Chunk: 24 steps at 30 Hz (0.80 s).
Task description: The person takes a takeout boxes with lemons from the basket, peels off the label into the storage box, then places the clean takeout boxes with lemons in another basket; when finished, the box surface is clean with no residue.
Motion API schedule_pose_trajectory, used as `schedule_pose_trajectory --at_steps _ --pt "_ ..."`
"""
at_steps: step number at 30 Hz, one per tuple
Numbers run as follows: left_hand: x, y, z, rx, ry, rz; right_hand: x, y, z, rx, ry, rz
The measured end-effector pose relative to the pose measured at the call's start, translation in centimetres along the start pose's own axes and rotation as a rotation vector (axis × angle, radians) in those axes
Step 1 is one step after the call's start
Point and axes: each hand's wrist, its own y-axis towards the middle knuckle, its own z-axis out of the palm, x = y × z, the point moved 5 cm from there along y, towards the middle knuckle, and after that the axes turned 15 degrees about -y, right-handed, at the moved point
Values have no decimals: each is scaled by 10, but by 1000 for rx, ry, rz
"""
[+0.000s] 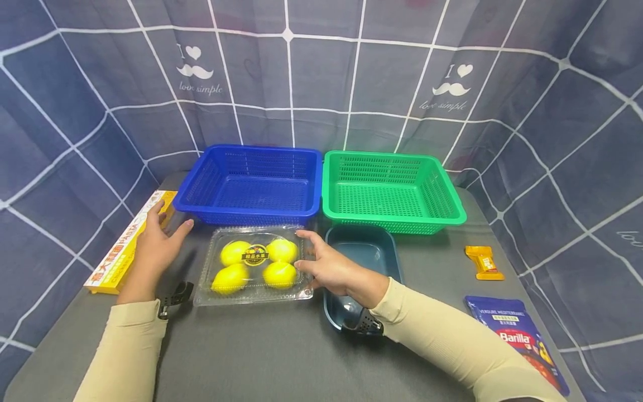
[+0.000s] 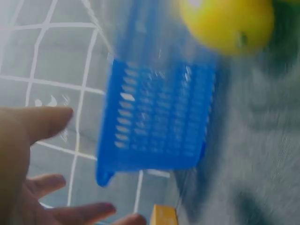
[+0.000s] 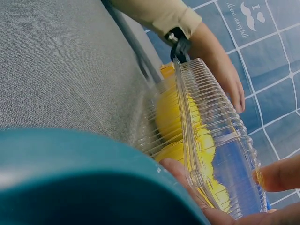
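A clear plastic clamshell box [image 1: 208,279] of several yellow lemons [image 1: 279,274], with a dark label on its lid, lies in front of the blue basket. My right hand [image 1: 331,268] grips the right end of this box; in the right wrist view a finger [image 3: 281,177] touches its ridged plastic. Left of the box, apart from it, my left hand [image 1: 159,243] hovers with fingers spread and nothing in them. Beneath that hand is a yellow and white pasta box [image 1: 118,262]. The left wrist view is blurred, showing a lemon [image 2: 229,23] beyond the hand.
A blue basket [image 1: 251,218] and a green basket [image 1: 392,226] stand side by side at the back. The dark teal bin [image 1: 389,251] sits partly under my right forearm. To the right lie an orange packet [image 1: 484,262] and a purple Barilla pouch [image 1: 517,338].
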Motion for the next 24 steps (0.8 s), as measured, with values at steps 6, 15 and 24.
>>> schedule_pose_trajectory --at_steps 6,15,24 --pt "-18 -29 12 186 -74 53 1 0 -2 -8 -14 3" --pt "-1 -59 48 442 -292 59 2 1 -1 -3 -1 13" --pt "12 -63 68 521 -539 20 -1 3 -1 -8 -2 18"
